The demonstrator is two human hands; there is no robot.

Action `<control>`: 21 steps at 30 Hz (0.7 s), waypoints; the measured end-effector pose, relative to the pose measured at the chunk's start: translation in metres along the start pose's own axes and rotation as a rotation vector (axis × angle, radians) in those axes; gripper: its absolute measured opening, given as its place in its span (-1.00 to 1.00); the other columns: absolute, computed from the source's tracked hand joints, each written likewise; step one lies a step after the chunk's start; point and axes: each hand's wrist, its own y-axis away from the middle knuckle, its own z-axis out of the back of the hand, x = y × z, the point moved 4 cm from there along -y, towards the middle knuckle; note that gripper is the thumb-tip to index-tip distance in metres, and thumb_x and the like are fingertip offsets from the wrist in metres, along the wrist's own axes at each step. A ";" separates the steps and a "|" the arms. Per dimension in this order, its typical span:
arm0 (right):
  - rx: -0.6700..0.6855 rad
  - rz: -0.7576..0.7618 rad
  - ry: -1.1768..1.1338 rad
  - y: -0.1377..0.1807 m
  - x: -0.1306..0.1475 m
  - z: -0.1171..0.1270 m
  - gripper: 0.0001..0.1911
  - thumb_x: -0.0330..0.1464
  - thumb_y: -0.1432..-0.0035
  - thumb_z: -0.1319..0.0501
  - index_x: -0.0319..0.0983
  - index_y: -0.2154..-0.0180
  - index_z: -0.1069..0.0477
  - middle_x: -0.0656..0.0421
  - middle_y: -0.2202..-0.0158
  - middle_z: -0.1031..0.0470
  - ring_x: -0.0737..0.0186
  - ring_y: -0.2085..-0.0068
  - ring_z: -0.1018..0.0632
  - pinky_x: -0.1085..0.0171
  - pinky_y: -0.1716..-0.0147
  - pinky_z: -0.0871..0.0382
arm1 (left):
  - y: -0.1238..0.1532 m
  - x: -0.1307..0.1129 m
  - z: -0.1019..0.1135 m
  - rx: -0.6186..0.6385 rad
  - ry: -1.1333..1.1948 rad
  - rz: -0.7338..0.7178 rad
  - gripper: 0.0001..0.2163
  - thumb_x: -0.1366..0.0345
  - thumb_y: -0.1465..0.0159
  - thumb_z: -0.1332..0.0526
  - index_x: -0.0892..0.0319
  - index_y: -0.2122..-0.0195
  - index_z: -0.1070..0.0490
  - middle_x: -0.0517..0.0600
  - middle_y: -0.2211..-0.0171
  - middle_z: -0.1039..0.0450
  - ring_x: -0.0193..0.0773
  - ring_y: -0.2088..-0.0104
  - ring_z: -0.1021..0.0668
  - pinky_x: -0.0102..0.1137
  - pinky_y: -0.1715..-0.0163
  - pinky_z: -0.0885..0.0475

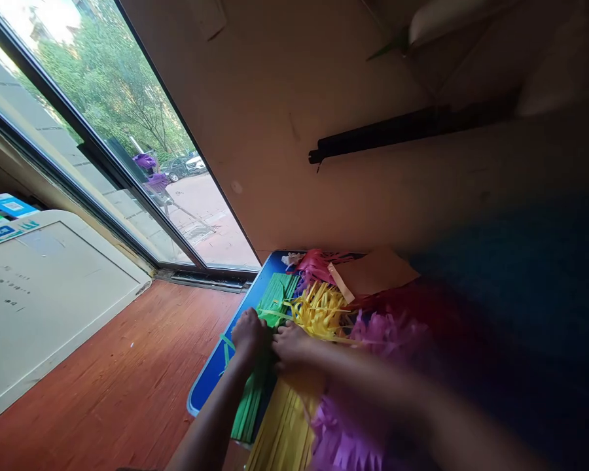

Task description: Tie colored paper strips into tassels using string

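My left hand (pixel 248 332) rests closed on a bundle of green paper strips (pixel 269 307) at the left edge of the blue table (pixel 211 383). Beside it, my right hand (pixel 289 345) presses down with curled fingers where the green strips meet the yellow paper strips (pixel 319 311). More yellow strips (pixel 279 432) and purple fringed paper (pixel 343 432) lie under my right forearm, which is blurred. Pink strips (pixel 317 265) and a brown sheet of card (pixel 377 271) lie farther back on the table.
A red wooden floor (pixel 112 386) lies left of the table. A large window (pixel 127 150) fills the upper left, and a white cabinet (pixel 44 294) stands at far left. A black bar (pixel 402 131) hangs on the beige wall. The right side is dark and blurred.
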 end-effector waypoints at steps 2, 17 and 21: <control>0.007 -0.024 0.010 -0.004 0.000 0.000 -0.46 -0.05 -0.02 -0.32 -0.33 0.11 -0.51 -0.09 0.05 -0.52 -0.09 0.03 -0.49 -0.04 -0.02 -0.30 | 0.001 -0.003 0.002 -0.016 -0.043 0.038 -0.65 0.15 -0.29 -0.11 0.30 0.01 -0.33 0.26 0.06 -0.46 0.06 0.07 -0.54 -0.10 0.17 -0.38; 0.196 -0.198 -0.060 -0.007 0.006 0.008 -0.41 0.01 -0.01 -0.31 -0.23 0.02 -0.52 -0.06 -0.08 -0.47 -0.26 -0.10 -0.44 -0.20 -0.14 -0.17 | -0.083 0.033 0.201 -0.351 -0.383 0.045 -0.81 0.24 -0.35 -0.15 0.23 0.17 -0.46 0.02 0.19 -0.51 -0.15 0.13 -0.53 -0.04 -0.03 -0.33; 0.276 -0.204 -0.044 -0.007 0.008 0.019 -0.31 -0.03 -0.01 -0.32 -0.30 -0.09 -0.44 -0.09 -0.16 -0.40 -0.27 -0.17 -0.36 -0.19 -0.17 -0.13 | -0.076 0.020 0.306 -0.631 -0.396 -0.004 -0.68 0.47 -0.36 0.10 0.36 0.12 -0.45 0.20 0.18 -0.50 -0.02 0.16 -0.53 0.06 -0.04 -0.18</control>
